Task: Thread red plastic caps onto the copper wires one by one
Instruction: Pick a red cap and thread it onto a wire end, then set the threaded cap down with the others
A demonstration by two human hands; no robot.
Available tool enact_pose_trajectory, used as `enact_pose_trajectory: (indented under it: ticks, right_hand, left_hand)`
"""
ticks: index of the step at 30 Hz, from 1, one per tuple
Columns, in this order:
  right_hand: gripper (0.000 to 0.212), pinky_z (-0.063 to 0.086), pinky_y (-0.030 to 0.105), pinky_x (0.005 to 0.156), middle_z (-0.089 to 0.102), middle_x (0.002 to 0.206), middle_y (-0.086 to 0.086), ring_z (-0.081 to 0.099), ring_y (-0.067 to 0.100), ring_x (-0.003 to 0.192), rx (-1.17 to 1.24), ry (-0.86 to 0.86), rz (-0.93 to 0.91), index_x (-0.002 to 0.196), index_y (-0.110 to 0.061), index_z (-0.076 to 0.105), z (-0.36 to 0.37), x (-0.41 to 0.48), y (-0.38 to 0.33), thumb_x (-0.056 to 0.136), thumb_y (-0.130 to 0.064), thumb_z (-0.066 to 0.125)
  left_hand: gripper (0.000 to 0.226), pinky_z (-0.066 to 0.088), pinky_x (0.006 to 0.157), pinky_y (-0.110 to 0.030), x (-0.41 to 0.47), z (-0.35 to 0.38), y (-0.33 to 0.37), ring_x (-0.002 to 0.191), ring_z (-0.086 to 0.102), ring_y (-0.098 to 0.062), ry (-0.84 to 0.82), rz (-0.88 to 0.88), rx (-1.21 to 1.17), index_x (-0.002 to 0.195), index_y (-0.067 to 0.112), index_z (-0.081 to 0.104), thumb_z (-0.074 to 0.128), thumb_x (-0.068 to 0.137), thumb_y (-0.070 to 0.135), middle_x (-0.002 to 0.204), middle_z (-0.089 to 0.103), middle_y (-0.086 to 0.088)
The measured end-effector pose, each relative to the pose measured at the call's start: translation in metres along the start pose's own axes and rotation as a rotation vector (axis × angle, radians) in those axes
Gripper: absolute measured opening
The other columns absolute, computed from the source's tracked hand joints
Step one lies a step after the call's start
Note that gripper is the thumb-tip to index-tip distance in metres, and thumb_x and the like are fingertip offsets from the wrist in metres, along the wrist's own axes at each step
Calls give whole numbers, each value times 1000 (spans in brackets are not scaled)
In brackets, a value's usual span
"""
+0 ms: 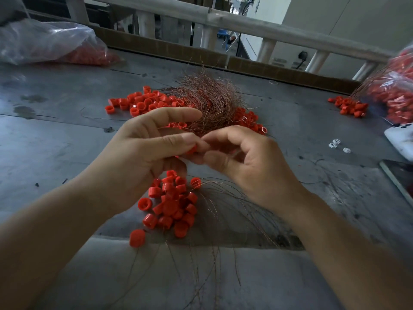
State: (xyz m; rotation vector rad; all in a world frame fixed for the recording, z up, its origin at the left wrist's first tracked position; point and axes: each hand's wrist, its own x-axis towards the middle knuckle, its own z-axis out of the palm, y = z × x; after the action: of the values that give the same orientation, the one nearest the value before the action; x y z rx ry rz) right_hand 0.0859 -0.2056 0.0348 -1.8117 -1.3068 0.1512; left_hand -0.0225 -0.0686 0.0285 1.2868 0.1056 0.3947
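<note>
My left hand pinches a red plastic cap between thumb and fingers at the centre of the view. My right hand meets it fingertip to fingertip, its fingers curled; a wire between them is too thin to make out. Below the hands hangs a cluster of red caps on copper wires, the wires trailing toward me. A tangled bundle of copper wires lies just beyond the hands, with loose red caps spread to its left and right.
A clear bag of red caps lies at the far left and another bag at the right edge, with a few caps spilled beside it. Small white clips and a white device sit at the right. A railing borders the grey table.
</note>
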Motion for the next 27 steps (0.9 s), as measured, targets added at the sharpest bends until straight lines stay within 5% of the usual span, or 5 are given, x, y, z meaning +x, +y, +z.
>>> enact_pose_trajectory:
  ticks: [5,14,20,24,27]
  right_hand:
    - [2,39,7,65,63,77,-8,55,-1,74,-101,56,-18,81,-13,70,-9,1,1,80,-13,68]
    - [6,41,8,64,56,69,-15,53,-1,72,-199,-60,-4,75,-14,67,-10,0,-1,81,-14,68]
    - [6,40,10,65,52,70,-16,50,-1,66,-261,-185,-1,79,-12,68,-2,-2,-2,82,-17,66]
    - [11,44,26,70,54,75,-12,50,4,72,-348,-272,25,83,-16,69,3,-4,-2,83,-26,65]
    - [12,44,26,71,57,77,-9,50,4,73,-345,-285,34,83,-17,69,2,-3,-3,82,-28,65]
  left_hand:
    - [35,49,46,-19,1,-2,1,57,65,-15,27,24,-43,98,10,62,55,65,2,70,71,-8]
    - [16,34,34,-14,1,-8,8,33,47,-11,225,127,241,79,16,68,58,73,5,67,70,-4]
    - [32,41,39,-12,15,-33,4,51,58,-1,613,173,606,73,26,63,60,79,-6,65,66,7]
    - [23,39,59,-19,22,-44,-6,65,54,-6,712,79,917,90,21,67,65,78,1,79,62,9]
    - [28,38,75,-25,26,-50,-10,85,56,-18,698,47,1105,105,12,67,68,77,4,94,63,-4]
